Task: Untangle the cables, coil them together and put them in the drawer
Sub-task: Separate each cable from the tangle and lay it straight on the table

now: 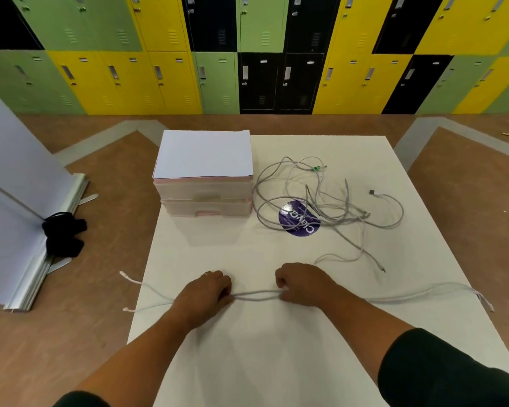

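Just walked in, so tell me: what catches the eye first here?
The left hand and right hand pinch a cable pair stretched between them near the front of the table. Behind, right of the drawers, a grey tangle lies over a purple sticker. Green, yellow and black lockers fill the back.

two pale cables (256,295): side by side, pulled straight along the near edge of the table (276,362), left ends poking past it | grey cable tangle (315,207): loose messy loops, mid-right | drawer unit (207,201): two translucent pinkish drawers, both closed, far-left
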### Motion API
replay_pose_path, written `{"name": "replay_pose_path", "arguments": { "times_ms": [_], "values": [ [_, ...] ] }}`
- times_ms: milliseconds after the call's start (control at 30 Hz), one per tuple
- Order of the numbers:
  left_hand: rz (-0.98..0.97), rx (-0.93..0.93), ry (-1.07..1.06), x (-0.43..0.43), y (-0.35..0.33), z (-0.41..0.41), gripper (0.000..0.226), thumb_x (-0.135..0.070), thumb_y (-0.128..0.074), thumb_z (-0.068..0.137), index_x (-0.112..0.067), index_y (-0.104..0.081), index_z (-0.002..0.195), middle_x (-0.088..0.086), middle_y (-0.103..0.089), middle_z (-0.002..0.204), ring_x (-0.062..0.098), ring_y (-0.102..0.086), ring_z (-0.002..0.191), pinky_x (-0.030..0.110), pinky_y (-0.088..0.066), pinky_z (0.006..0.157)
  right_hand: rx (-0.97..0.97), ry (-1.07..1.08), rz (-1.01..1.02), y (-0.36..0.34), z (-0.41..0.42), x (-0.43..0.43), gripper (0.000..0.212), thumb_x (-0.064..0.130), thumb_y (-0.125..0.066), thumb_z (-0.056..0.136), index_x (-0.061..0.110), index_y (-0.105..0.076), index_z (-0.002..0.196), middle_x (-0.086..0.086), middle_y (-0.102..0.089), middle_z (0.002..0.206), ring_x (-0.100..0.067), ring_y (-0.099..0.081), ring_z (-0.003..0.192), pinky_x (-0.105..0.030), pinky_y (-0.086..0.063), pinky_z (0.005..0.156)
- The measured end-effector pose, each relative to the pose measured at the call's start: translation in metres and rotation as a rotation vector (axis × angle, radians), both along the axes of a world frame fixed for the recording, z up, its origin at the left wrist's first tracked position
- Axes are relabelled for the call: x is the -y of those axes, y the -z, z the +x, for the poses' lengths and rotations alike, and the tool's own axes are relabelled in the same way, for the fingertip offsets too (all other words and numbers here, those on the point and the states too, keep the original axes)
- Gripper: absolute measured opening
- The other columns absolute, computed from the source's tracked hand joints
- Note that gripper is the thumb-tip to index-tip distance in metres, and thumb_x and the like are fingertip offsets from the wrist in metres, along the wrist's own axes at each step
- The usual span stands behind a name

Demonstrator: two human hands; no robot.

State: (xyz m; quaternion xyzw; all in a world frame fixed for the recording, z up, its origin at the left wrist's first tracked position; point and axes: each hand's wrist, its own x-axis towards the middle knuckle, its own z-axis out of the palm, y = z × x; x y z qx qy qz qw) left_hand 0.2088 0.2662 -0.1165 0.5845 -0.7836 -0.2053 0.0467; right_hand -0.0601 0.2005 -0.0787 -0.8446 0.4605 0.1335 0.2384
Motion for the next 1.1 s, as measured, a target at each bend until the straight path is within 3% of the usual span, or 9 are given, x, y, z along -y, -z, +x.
{"name": "replay_pose_path", "arguments": {
  "times_ms": [100,233,400,567,733,933,1033,1100],
  "values": [
    [-0.021,0.033,-0.025,-0.006,-0.002,0.015,0.024,-0.05,-0.057,0.092,-0.026,-0.054,0.089,-0.011,-0.05,0.089,0.01,-0.045,0.082,0.029,-0.045,0.067,-0.026,-0.028,0.003,0.003,0.015,-0.004,0.005,0.022,-0.061,0.088,0.022,-0.056,0.087,-0.002,-0.063,0.105,-0.021,-0.059,0.097,-0.029,-0.038,0.073],
    [0.026,0.047,-0.082,-0.015,-0.005,0.059,0.017,-0.043,-0.059,0.092,-0.027,-0.055,0.086,-0.013,-0.05,0.087,0.013,-0.046,0.084,0.032,-0.044,0.071,-0.059,-0.013,0.048,-0.002,0.015,0.0,0.011,0.017,-0.061,0.086,0.023,-0.054,0.08,-0.004,-0.066,0.102,-0.021,-0.059,0.09,-0.029,-0.039,0.07],
    [0.024,0.102,-0.154,-0.032,-0.009,0.096,0.016,-0.039,-0.055,0.096,-0.029,-0.052,0.084,-0.013,-0.047,0.083,0.013,-0.043,0.081,0.031,-0.039,0.069,-0.102,-0.02,0.062,-0.007,0.021,0.001,0.008,0.016,-0.061,0.083,0.022,-0.056,0.08,-0.005,-0.067,0.101,-0.022,-0.061,0.088,-0.03,-0.045,0.069],
    [0.082,0.124,-0.213,-0.042,-0.012,0.118,0.011,-0.036,-0.055,0.097,-0.027,-0.06,0.093,-0.012,-0.05,0.089,0.016,-0.048,0.087,0.031,-0.039,0.068,-0.104,-0.042,0.088,-0.01,0.024,0.001,0.009,0.014,-0.064,0.081,0.022,-0.06,0.077,-0.005,-0.07,0.098,-0.022,-0.064,0.088,-0.029,-0.046,0.068],
    [0.175,0.143,-0.205,-0.04,-0.021,0.122,0.014,-0.032,-0.06,0.092,-0.032,-0.053,0.081,-0.013,-0.054,0.085,0.015,-0.051,0.084,0.031,-0.045,0.072,-0.093,-0.045,0.157,-0.011,0.023,-0.006,0.003,0.017,-0.069,0.078,0.019,-0.069,0.078,-0.001,-0.072,0.09,-0.016,-0.063,0.079,-0.034,-0.055,0.073],
    [0.328,0.268,-0.172,-0.035,-0.035,0.123,0.032,-0.059,-0.062,0.075,-0.03,-0.05,0.082,-0.014,-0.057,0.086,0.009,-0.054,0.08,0.026,-0.044,0.069,-0.061,0.004,0.245,-0.012,0.02,-0.005,0.01,0.026,-0.075,0.077,0.019,-0.068,0.079,0.006,-0.068,0.082,-0.012,-0.061,0.075,-0.029,-0.051,0.069],
    [0.267,0.306,-0.208,-0.026,-0.048,0.111,0.055,-0.086,-0.049,0.069,-0.034,-0.051,0.086,-0.016,-0.057,0.09,0.007,-0.054,0.084,0.027,-0.045,0.073,0.096,0.177,0.322,-0.015,0.012,0.006,0.019,0.034,-0.076,0.079,0.017,-0.07,0.082,0.003,-0.072,0.082,-0.011,-0.066,0.068,-0.029,-0.056,0.066],
    [0.242,0.282,-0.24,-0.014,-0.056,0.096,0.055,-0.087,-0.044,0.073,-0.036,-0.054,0.09,-0.016,-0.058,0.092,0.005,-0.054,0.084,0.027,-0.044,0.074,0.186,0.242,0.249,-0.022,0.002,0.02,0.018,0.034,-0.073,0.084,0.017,-0.07,0.085,0.002,-0.071,0.083,-0.01,-0.065,0.065,-0.033,-0.057,0.069]
  ]
}}
